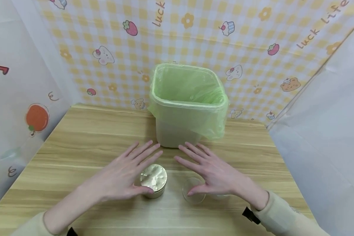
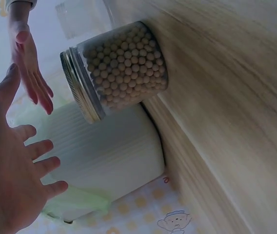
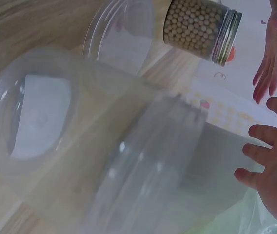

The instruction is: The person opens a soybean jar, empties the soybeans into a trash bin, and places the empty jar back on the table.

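My left hand (image 1: 125, 175) is spread palm down beside a jar with a gold metal lid (image 1: 154, 177), its thumb overlapping the lid's edge in the head view. Through the clear wall of the jar (image 2: 126, 68), small round beige balls show in the left wrist view. My right hand (image 1: 213, 172) hovers with straight fingers over a clear round lid or shallow dish (image 1: 194, 198), partly hidden by the thumb. Close to the right wrist camera stands a clear plastic container (image 3: 94, 131) with a white patch on its base. Neither hand holds anything.
A light bin (image 1: 177, 127) lined with a green plastic bag (image 1: 218, 114) stands at the back of the wooden table (image 1: 106, 121), just beyond the fingertips. Behind it hangs a checked cloth (image 1: 177, 42). Pale sheets close off the left and right sides.
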Demonstrator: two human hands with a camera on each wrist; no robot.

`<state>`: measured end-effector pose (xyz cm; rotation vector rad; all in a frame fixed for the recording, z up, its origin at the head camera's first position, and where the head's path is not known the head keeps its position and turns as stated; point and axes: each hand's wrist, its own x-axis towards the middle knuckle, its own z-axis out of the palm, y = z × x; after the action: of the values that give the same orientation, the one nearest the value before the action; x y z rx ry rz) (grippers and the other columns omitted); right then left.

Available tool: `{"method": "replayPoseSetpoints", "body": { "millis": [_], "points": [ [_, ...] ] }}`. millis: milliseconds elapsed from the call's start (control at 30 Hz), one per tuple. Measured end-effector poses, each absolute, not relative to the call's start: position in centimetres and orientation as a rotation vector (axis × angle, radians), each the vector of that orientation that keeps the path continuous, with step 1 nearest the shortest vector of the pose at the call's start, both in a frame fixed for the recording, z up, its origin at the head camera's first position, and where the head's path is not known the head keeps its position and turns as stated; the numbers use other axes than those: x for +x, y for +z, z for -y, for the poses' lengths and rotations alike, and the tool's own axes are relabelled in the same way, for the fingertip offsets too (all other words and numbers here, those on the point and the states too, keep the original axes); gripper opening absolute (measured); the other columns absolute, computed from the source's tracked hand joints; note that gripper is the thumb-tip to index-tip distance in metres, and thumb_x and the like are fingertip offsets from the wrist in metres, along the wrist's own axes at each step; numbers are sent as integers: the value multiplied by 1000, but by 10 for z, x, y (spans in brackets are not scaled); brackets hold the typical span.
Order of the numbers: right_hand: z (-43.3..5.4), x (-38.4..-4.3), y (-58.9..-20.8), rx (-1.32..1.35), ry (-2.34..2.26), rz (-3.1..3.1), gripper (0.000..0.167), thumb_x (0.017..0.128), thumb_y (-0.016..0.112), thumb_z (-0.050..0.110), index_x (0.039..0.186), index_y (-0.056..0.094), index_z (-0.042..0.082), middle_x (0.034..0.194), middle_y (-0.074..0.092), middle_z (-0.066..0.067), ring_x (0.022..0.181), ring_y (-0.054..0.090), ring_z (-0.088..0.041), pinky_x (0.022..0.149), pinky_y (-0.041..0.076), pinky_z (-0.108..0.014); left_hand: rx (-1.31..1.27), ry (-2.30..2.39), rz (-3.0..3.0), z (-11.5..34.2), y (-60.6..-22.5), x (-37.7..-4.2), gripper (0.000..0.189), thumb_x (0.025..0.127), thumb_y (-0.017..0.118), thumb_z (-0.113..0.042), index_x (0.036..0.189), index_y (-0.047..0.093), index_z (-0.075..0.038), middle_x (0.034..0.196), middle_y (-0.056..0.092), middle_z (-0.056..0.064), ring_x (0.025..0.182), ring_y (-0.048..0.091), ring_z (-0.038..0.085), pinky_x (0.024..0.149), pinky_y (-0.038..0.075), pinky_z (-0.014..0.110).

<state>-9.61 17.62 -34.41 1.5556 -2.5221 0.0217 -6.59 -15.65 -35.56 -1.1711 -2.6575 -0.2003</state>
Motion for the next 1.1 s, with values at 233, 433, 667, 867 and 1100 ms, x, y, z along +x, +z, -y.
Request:
{"method": "replayPoseSetpoints", "body": {
  "millis": [233,433,667,867,1100],
  "points": [
    [-162,-91,-352,1539,4,2574,103,87,52,80,164,24,18,174,15,-9,159,22,-35,126,27,-57,-1168,-209,2630,155,-367,-65,109,83,65,-76,164,24,-16,171,28,7,158,29,30,125,28,55],
    [-148,-88,-362,1521,-19,2594,107,86,52,82,164,25,13,172,21,-10,160,21,-32,128,25,-52,-1147,-190,2649,155,-378,-64,110,82,62,-79,161,31,-10,169,32,7,157,31,29,126,27,53],
    [-136,-83,-373,1504,13,2631,111,85,56,81,163,24,9,170,28,-11,158,28,-33,127,28,-50,-1121,-259,2698,155,-388,-65,107,81,65,-77,158,38,-7,169,32,8,156,32,31,126,28,53],
    [-129,-79,-384,1465,47,2682,108,86,54,81,162,29,7,167,35,-12,155,34,-31,125,34,-47,-1101,-273,2729,154,-397,-66,102,84,64,-76,155,43,-6,166,37,10,155,34,32,126,29,54],
    [-121,-76,-395,1384,150,2749,110,85,60,79,161,29,5,163,41,-14,152,40,-31,120,41,-49,-1090,-331,2726,153,-401,-68,92,84,68,-71,145,53,-4,155,53,12,149,44,32,125,33,51]
  ]
}}
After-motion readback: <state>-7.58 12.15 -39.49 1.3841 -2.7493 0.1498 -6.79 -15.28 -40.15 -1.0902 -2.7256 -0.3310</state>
